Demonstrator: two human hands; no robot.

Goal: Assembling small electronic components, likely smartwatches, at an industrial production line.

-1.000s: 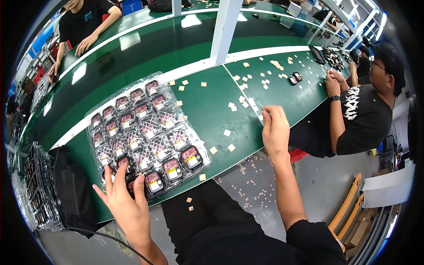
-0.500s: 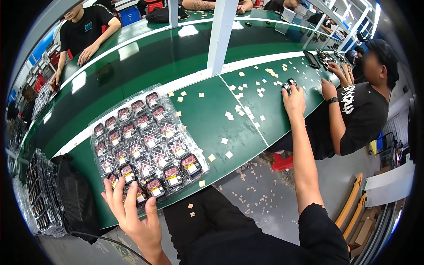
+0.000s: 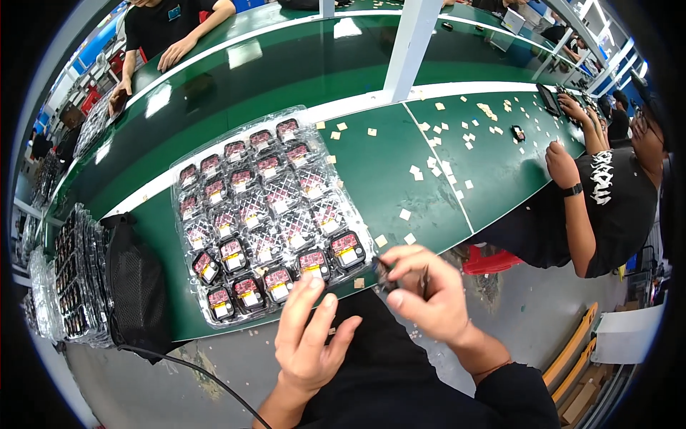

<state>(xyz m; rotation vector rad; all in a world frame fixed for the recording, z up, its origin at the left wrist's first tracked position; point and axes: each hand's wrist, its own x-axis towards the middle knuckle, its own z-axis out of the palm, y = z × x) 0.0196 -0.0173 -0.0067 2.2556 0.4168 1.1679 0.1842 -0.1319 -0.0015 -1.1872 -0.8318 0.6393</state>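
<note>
My right hand (image 3: 432, 300) is curled beside the tray's near right corner, its fingers closed on a small dark device (image 3: 384, 274) that is blurred and partly hidden. My left hand (image 3: 307, 347) is spread with nothing in it, its fingertips at the tray's near edge. The clear plastic tray (image 3: 229, 134) holds rows of small black square-cased devices (image 3: 347, 250) with pink, yellow and white faces. Several in the middle rows show a white criss-cross pattern. Another small black device (image 3: 518, 133) lies apart on the green bench.
Small pale squares (image 3: 405, 214) litter the green bench (image 3: 400, 164). A black mesh bag (image 3: 136, 286) and stacked filled trays (image 3: 75, 275) stand at left. A white post (image 3: 413, 50) rises behind. A co-worker (image 3: 614, 207) sits at right; another person (image 3: 168, 32) is across the bench.
My right hand has come back from the far right of the bench to the tray's near right corner with a dark device. My left hand has moved right along the near edge; the view has shifted.
</note>
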